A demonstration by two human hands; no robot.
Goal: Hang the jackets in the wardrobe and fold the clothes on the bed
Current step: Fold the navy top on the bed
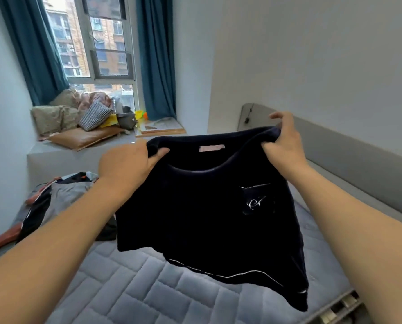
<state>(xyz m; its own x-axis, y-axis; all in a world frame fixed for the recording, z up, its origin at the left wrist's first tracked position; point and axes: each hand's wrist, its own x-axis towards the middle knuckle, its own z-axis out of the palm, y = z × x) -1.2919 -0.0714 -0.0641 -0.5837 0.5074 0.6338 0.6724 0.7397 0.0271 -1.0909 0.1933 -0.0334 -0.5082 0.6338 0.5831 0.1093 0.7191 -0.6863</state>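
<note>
Clearly mid-task: dark navy soft-knit top with a white-piped chest pocket and white hem trim held up in the air above the bed, front facing the camera, pink label showing inside the neckline, hem hanging free and not touching the mattress. Left hand clenched on the left shoulder seam, thumb over the fabric; right hand grasping the right shoulder, cloth bunched under curled fingers, index finger lifted. Both grips closed on the garment, neither released.

Judged from this: top spread for folding but not yet laid down or creased, so this piece barely begun. More left to do, going by the loose heap of grey, black and rust-orange clothes lying unfolded at the left side of the bed, well apart from the held top. No neat stack of folded clothes visible. No wardrobe, hanger or jacket identifiable, so progress on the hanging part impossible to tell.

Beneath: bare quilted blue-grey mattress with a grey padded headboard along the right wall. Beyond: window seat ledge piled with cushions and oddments, a tall window framed by teal curtains, pale plain walls around.
</note>
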